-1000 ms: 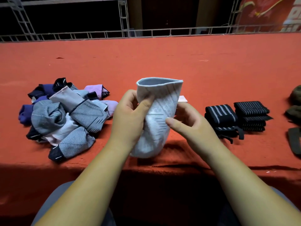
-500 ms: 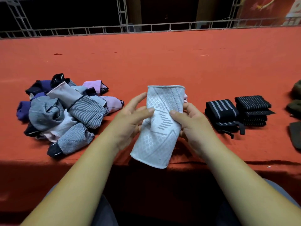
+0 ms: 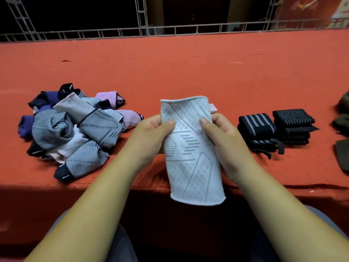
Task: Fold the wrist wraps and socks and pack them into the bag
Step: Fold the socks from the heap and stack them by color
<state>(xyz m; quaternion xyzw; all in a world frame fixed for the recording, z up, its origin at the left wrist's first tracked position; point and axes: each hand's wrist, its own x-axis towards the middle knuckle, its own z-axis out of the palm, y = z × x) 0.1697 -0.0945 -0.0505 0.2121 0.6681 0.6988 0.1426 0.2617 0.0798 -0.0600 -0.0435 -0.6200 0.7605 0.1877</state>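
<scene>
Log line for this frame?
left hand, right hand: grip pale sleeve | pale sleeve: flat, unfolded | sock pile: left | black wraps: stacked right

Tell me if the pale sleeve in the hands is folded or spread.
Spread flat: the sleeve hangs full length, left hand and right hand pinching its sides.

An event stage; red carpet [image 3: 188, 72], metal truss [image 3: 140, 14], red banner [image 3: 311, 10].

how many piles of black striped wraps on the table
2: the wide-striped pile just right of the right hand, the thin-striped pile right of that. Dark things at the edge unclear.
</scene>
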